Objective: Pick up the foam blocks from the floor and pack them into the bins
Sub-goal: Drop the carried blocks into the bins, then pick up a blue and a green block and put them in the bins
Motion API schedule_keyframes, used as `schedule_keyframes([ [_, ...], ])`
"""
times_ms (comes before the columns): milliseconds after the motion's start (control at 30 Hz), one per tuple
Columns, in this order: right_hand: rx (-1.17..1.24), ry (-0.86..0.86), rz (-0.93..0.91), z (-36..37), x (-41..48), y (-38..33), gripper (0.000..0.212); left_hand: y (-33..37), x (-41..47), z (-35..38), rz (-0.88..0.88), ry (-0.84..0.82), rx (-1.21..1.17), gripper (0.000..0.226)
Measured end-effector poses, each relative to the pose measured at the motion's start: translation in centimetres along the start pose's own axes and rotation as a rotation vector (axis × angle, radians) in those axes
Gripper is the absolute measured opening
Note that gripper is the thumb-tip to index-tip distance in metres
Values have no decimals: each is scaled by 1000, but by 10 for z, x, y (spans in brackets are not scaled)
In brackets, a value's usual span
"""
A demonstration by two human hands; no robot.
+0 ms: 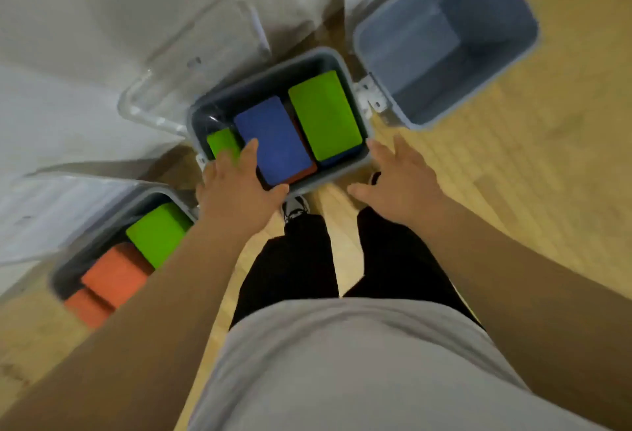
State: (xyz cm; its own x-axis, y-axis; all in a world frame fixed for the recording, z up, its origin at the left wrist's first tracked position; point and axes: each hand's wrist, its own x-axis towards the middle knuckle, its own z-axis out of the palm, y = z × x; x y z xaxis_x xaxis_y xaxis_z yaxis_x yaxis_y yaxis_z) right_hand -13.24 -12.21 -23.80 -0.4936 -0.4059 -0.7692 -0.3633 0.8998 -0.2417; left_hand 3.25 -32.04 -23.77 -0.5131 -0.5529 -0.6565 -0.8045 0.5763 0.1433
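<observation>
Blue block [273,139] flat in middle bin [239,95], long axis pointing away from left hand [236,187], fingers spread on near corner; green block [323,116] alongside; right hand [400,184] splayed, holding nothing

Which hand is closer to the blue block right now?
Left. The left hand rests on the blue block at its near left corner, inside the middle bin. The right hand is spread open to the right, outside the bin.

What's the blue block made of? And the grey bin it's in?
Blue block: probably foam, as the task says; it looks matte and evenly coloured, with no shine. Bin: looks like hard plastic, with thin smooth walls, a moulded rim and a faint sheen.
</observation>
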Motion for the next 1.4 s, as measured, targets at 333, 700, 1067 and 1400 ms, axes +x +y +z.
schedule_keyframes([
  [333,288,51,400,52,-232,94,99,64,-144,-21,507,-118,411,102],
  [700,849,399,818,229,-462,211,102,232,-330,91,1184,-114,936,97],
  [1067,1283,658,1249,453,-712,303,108,306,-628,309,1643,-114,1213,97],
  [1400,1573,700,1511,549,-786,307,106,333,-764,434,1911,-173,1390,93],
])
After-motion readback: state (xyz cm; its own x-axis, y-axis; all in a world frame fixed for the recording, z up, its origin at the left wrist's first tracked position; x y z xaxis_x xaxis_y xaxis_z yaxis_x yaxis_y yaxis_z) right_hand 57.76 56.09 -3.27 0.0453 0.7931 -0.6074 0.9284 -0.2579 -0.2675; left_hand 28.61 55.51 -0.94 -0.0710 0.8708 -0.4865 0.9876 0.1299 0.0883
